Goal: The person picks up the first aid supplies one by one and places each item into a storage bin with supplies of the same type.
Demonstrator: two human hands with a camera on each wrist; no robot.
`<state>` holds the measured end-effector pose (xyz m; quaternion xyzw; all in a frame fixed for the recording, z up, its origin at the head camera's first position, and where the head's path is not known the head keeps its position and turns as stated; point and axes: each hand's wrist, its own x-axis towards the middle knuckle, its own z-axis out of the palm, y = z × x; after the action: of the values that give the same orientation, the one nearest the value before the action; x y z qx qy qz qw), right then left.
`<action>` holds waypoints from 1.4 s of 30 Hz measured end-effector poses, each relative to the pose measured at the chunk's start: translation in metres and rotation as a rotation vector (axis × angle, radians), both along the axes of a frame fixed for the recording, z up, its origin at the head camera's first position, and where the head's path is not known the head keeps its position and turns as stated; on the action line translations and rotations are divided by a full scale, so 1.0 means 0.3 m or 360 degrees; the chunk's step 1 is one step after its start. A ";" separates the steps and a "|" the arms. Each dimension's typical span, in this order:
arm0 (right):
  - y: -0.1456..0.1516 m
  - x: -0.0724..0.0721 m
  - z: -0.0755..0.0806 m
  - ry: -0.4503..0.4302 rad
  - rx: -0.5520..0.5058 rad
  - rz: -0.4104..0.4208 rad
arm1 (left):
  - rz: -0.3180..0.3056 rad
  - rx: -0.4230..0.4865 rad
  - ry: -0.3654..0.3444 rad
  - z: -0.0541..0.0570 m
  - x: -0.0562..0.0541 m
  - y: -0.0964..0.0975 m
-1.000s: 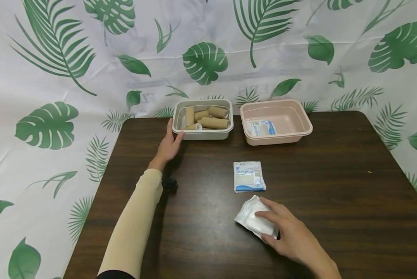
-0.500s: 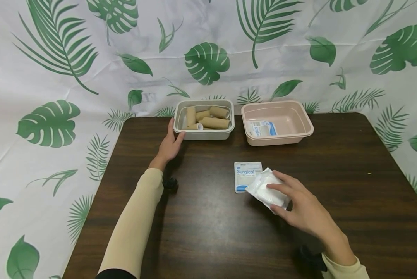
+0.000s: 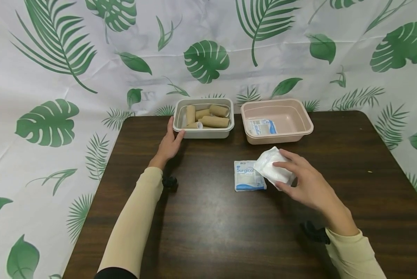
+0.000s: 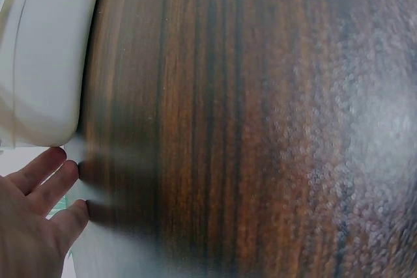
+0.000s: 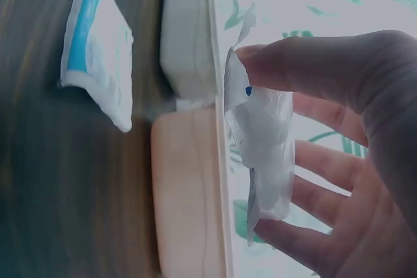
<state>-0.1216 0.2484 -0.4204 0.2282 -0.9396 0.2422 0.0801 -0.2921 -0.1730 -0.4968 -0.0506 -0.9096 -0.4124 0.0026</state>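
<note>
My right hand (image 3: 309, 184) pinches a white padded packet (image 3: 268, 167) by its edges, held above the table and tilted. In the right wrist view, the thumb and fingertips clasp the packet (image 5: 267, 154) from opposite edges. A flat packet (image 3: 246, 179) printed "Surgical" lies on the table, partly overlapped by the held one in the head view. My left hand (image 3: 167, 147) rests at the left front corner of a pale grey tray (image 3: 205, 134), fingers straight, thumb near the front rim. Inside that tray lie several tan rolls (image 3: 216, 122).
Right of the grey tray stands a pink tray (image 3: 286, 123) with another printed packet (image 3: 262, 127) in its left part. Both trays sit near the back edge of the dark wooden table (image 3: 201, 224). A leaf-patterned cloth (image 3: 159, 81) hangs behind.
My right hand has lifted the white padded packet from the near part of the table and carried it forward and right, towards the pink tray. The left hand stays at the grey tray.
</note>
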 end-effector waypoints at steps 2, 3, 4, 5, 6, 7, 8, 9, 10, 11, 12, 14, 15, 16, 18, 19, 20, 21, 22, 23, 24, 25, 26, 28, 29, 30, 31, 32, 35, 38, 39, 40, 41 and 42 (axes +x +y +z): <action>0.007 -0.019 0.004 0.0012 -0.0008 0.0006 | 0.0000 -0.0003 0.0005 0.000 0.000 -0.001; 0.011 -0.029 0.005 0.0023 -0.0015 0.0011 | 0.0001 -0.0002 0.0007 0.000 0.001 -0.001; 0.016 -0.040 0.007 0.0032 -0.0030 0.0018 | 0.0003 0.0001 0.0008 0.001 0.002 -0.001; 0.021 -0.050 0.009 0.0039 -0.0041 0.0026 | 0.0003 0.0003 0.0007 0.002 0.003 0.000; 0.026 -0.061 0.011 0.0046 -0.0052 0.0036 | 0.0003 0.0005 0.0007 0.003 0.004 0.000; 0.031 -0.071 0.013 0.0052 -0.0059 0.0041 | 0.0001 0.0007 0.0007 0.005 0.005 0.001; 0.037 -0.082 0.015 0.0060 -0.0070 0.0043 | 0.0002 0.0008 0.0004 0.006 0.006 0.001; 0.043 -0.092 0.017 0.0067 -0.0077 0.0044 | 0.0006 0.0010 0.0001 0.006 0.006 0.002; 0.049 -0.102 0.018 0.0075 -0.0083 0.0044 | 0.0008 0.0009 -0.0003 0.005 0.006 0.001; 0.054 -0.111 0.019 0.0085 -0.0081 0.0041 | 0.0009 0.0010 -0.0004 0.005 0.006 0.001; 0.059 -0.120 0.021 0.0091 -0.0079 0.0034 | 0.0008 0.0008 -0.0001 0.005 0.006 0.001; 0.067 -0.136 0.024 0.0094 -0.0073 0.0018 | 0.0004 0.0008 0.0003 0.005 0.006 0.000; 0.070 -0.143 0.026 0.0090 -0.0070 0.0011 | 0.0000 0.0004 0.0007 0.004 0.005 0.000; 0.073 -0.150 0.028 0.0084 -0.0069 0.0004 | -0.0004 0.0002 0.0009 0.005 0.005 0.000; 0.078 -0.163 0.033 0.0072 -0.0068 -0.0004 | -0.0007 0.0000 0.0017 0.007 0.006 0.001; 0.080 -0.170 0.036 0.0068 -0.0067 -0.0004 | -0.0004 0.0000 0.0016 0.007 0.005 0.001; 0.081 -0.177 0.039 0.0065 -0.0064 -0.0006 | -0.0001 0.0000 0.0019 0.007 0.004 0.001; 0.083 -0.184 0.042 0.0060 -0.0064 -0.0008 | 0.0001 0.0001 0.0024 0.007 0.003 0.001; 0.084 -0.191 0.044 0.0055 -0.0058 -0.0011 | 0.0002 0.0005 0.0027 0.007 0.003 0.002; 0.086 -0.197 0.047 0.0045 -0.0051 -0.0015 | -0.0002 0.0007 0.0035 0.007 0.002 0.002; 0.088 -0.203 0.049 0.0034 -0.0043 -0.0022 | -0.0009 0.0009 0.0042 0.006 0.001 0.002; 0.089 -0.210 0.049 0.0024 -0.0035 -0.0027 | -0.0012 0.0010 0.0045 0.005 0.000 0.002; 0.091 -0.217 0.050 0.0015 -0.0027 -0.0032 | -0.0017 0.0011 0.0052 0.004 0.000 0.001; 0.095 -0.231 0.050 -0.0001 -0.0020 -0.0039 | -0.0021 0.0010 0.0053 0.002 0.000 0.001; 0.097 -0.239 0.049 -0.0004 -0.0020 -0.0039 | -0.0023 0.0010 0.0052 0.002 -0.001 0.001; 0.099 -0.248 0.047 -0.0002 -0.0020 -0.0038 | -0.0019 0.0012 0.0049 0.001 0.000 0.001; 0.101 -0.258 0.045 0.0001 -0.0019 -0.0037 | -0.0016 0.0013 0.0045 0.001 0.000 0.001; 0.103 -0.268 0.045 0.0000 -0.0020 -0.0037 | -0.0015 0.0015 0.0040 0.001 0.000 0.001; 0.105 -0.297 0.044 -0.0015 -0.0019 -0.0056 | -0.0010 0.0018 0.0036 0.002 0.000 0.000; 0.107 -0.326 0.042 -0.0043 -0.0019 -0.0097 | -0.0009 0.0018 0.0042 0.001 0.000 -0.002; 0.107 -0.336 0.041 -0.0052 -0.0024 -0.0111 | -0.0009 0.0020 0.0047 0.000 0.000 -0.002; 0.107 -0.346 0.038 -0.0059 -0.0033 -0.0123 | -0.0009 0.0023 0.0049 -0.001 -0.001 -0.002; 0.107 -0.356 0.036 -0.0068 -0.0043 -0.0137 | -0.0011 0.0026 0.0050 0.000 -0.001 -0.002; 0.107 -0.365 0.032 -0.0075 -0.0049 -0.0150 | -0.0014 0.0030 0.0050 0.000 -0.001 -0.001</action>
<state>-0.2310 0.2805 -0.4107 0.1766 -0.9471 0.2579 0.0729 -0.2923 -0.1734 -0.4969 -0.0610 -0.9053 -0.4202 0.0156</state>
